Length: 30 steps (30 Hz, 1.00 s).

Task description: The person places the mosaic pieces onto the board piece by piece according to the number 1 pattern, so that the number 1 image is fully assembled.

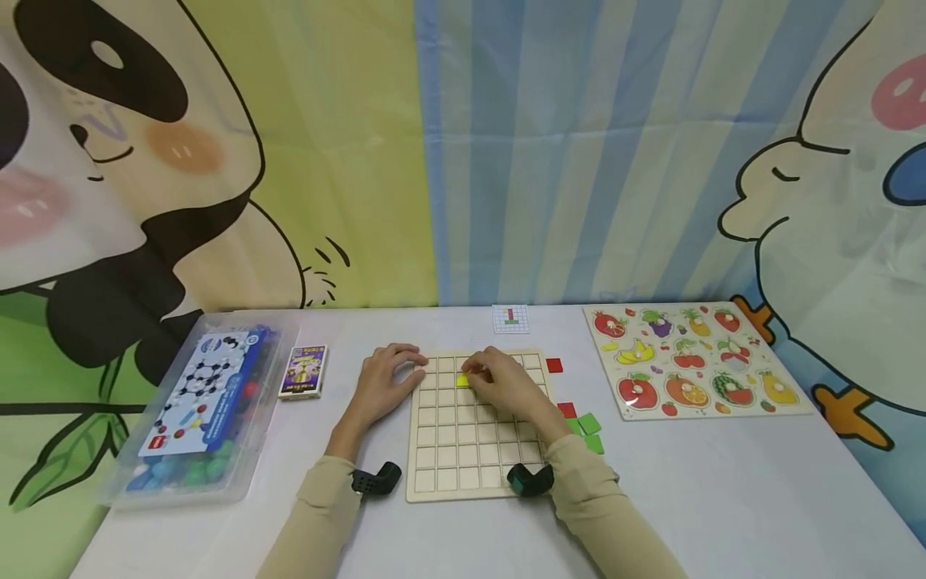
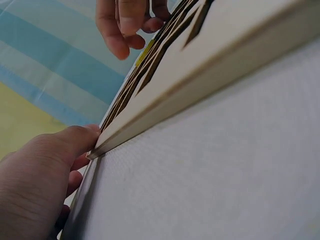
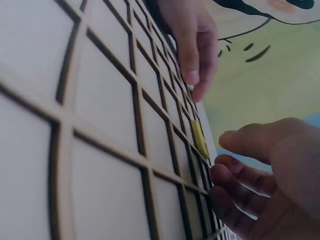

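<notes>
A wooden grid board point(image 1: 473, 450) lies flat in the middle of the table. One yellow tile point(image 1: 463, 379) sits in a cell of its second row. My right hand point(image 1: 479, 371) hovers over that row with loosely curled fingers point(image 3: 235, 170) just beside the yellow tile point(image 3: 200, 141); whether they touch it is unclear. It holds nothing. My left hand point(image 1: 407, 366) rests on the board's far left corner, and its thumb point(image 2: 75, 140) presses against the board's edge point(image 2: 165, 107). Two red tiles point(image 1: 554, 365) and some green tiles point(image 1: 588, 423) lie loose right of the board.
A small pattern card point(image 1: 510, 318) lies beyond the board. A fruit puzzle point(image 1: 694, 358) fills the table's right side. A clear plastic box point(image 1: 198, 402) of coloured pieces and a small card box point(image 1: 304, 371) sit on the left. A curtain hangs behind the table.
</notes>
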### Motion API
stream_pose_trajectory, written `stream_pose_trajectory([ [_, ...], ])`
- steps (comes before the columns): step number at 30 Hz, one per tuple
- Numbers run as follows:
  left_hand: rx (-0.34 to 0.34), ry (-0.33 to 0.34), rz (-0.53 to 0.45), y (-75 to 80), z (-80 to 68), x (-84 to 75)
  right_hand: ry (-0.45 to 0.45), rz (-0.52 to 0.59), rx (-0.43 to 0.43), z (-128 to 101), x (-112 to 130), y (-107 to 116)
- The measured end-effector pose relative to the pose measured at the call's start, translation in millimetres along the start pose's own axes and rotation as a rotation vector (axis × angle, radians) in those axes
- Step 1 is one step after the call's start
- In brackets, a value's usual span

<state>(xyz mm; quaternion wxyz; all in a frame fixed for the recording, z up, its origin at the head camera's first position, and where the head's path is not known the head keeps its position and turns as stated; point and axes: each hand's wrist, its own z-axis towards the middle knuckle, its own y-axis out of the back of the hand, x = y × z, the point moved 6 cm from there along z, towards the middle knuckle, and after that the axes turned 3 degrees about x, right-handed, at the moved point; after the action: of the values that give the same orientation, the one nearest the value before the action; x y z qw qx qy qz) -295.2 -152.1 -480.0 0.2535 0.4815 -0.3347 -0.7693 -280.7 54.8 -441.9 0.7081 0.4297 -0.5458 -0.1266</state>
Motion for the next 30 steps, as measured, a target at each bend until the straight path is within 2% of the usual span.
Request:
stream_pose_trajectory([
  [5,-0.012,-0.016,0.0,-2.5,-3.5,-1.7,0.059,0.046,-0.031,-22.2,-11.8,15.9],
  [13,0.005,-0.007,0.02,-7.4,-9.6,1.2,-0.022,0.052,-0.094,-54.3,-52.7,40.9],
  [19,0.005,-0.002,0.023,-6.8,-12.2,3.1,-0.113,-0.01,-0.137,-58.6,-73.2,54.7],
  [30,-0.014,-0.024,0.017,-2.9,-7.5,1.1,-0.189,-0.064,-0.092,-56.9,-84.4,56.9],
])
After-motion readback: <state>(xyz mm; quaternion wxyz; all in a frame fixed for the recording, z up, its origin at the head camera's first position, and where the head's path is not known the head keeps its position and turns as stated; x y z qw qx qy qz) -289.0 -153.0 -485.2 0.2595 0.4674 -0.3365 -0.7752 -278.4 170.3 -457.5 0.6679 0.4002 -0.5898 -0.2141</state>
